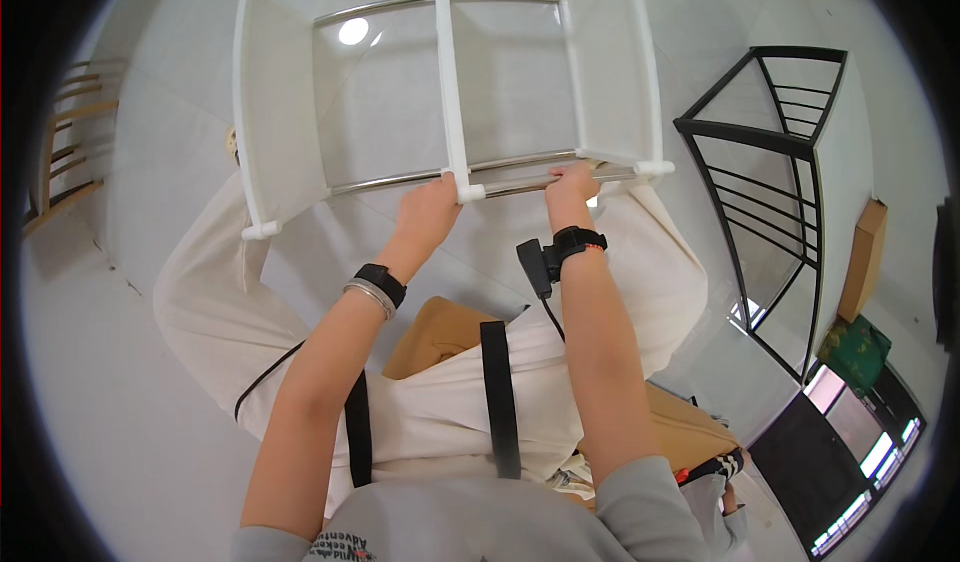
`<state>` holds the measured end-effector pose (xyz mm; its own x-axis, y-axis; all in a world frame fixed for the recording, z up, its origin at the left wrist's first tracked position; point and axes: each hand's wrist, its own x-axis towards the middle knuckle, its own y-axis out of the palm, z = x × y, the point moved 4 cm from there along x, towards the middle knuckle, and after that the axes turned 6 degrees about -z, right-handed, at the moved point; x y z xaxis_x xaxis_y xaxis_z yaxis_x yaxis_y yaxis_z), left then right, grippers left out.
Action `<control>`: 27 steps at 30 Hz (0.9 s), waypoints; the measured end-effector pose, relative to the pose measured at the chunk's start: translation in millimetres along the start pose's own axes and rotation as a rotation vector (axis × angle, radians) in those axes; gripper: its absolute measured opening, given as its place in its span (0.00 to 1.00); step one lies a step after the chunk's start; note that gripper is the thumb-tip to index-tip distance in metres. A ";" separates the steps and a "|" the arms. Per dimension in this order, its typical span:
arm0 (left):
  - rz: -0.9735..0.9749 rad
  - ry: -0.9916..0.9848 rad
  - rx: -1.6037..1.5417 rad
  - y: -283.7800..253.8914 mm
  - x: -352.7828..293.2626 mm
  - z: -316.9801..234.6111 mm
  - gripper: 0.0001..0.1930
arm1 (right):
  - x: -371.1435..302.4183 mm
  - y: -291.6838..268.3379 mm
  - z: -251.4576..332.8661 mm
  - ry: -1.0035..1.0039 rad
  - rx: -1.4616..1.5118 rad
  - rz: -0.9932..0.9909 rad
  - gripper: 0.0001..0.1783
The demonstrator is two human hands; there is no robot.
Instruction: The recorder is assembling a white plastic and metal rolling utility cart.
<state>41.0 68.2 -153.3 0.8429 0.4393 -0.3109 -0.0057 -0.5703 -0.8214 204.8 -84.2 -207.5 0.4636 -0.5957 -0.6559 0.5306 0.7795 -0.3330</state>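
Observation:
In front of me stands a rack of white panels joined by shiny metal tubes, with a left panel [280,102], a middle panel [448,82] and a right panel [610,72]. My left hand [430,209] is closed around the near end of the middle panel, beside its white corner sleeve. To the right, the fingers of my right hand [573,184] wrap the near metal tube [515,189], between the middle and right panels. Both wrists wear black bands. The rack's near side lies between my spread knees; its far end runs out of view.
A black metal frame [748,137] with crossbars stands at the right, near a cardboard box [863,262] and a green bag [853,352]. Wooden chairs [80,112] are at the far left. Another person's arm [732,497] shows at the lower right.

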 end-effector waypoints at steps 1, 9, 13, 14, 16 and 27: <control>0.003 -0.001 -0.009 -0.9 0.4 -3.9 0.14 | 6.8 -2.7 0.6 -0.006 -0.005 -0.005 0.20; -0.187 -0.256 -0.347 -31.6 27.1 -15.6 0.32 | -14.5 -10.9 -3.1 -0.034 0.114 0.023 0.18; -0.276 -0.382 -0.370 -19.0 35.8 -17.1 0.23 | -39.9 -16.3 -8.6 0.061 0.241 0.086 0.17; -0.309 -0.416 -0.324 -18.5 35.8 -16.1 0.21 | -43.0 -17.6 -8.9 0.054 0.235 0.067 0.16; -0.335 -0.453 -0.274 -17.0 35.3 -16.1 0.19 | -40.4 -20.5 -10.2 0.051 0.225 0.042 0.15; -0.357 -0.380 -0.194 -13.4 35.9 -11.5 0.11 | -63.0 -31.1 -8.7 0.519 0.040 0.271 0.08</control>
<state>77.5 83.6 -148.0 0.5204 0.8278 -0.2095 0.3741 -0.4416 -0.8155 152.9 -69.3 -161.7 0.1839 -0.1953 -0.9633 0.4722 0.8771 -0.0877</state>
